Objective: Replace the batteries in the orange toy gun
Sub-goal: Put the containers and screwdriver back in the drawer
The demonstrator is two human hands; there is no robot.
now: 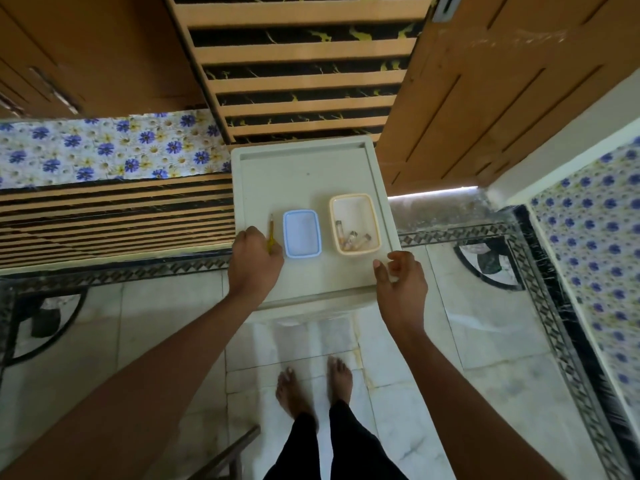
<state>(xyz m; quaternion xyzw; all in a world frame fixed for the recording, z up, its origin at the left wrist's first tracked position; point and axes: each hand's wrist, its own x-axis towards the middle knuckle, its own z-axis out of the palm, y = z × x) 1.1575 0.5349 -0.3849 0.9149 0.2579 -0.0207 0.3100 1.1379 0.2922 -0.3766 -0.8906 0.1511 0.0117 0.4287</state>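
Observation:
A small white table (311,174) stands in front of me. On it a cream open box (370,206) holds several batteries (353,237). Left of it sits a blue-rimmed box (301,233), its inside bare. A thin yellow-handled screwdriver (271,230) lies at the table's left edge. My left hand (252,261) rests over the screwdriver's handle end, fingers curled on it. My right hand (401,282) hovers at the table's front right corner, fingers apart and holding nothing. No orange toy gun is in view.
Slatted wooden panels (301,81) lean behind and to the left of the table. A wooden door (502,98) stands at the right. Flowered cloth (104,150) covers surfaces left and right. My bare feet (311,386) stand on the marble floor.

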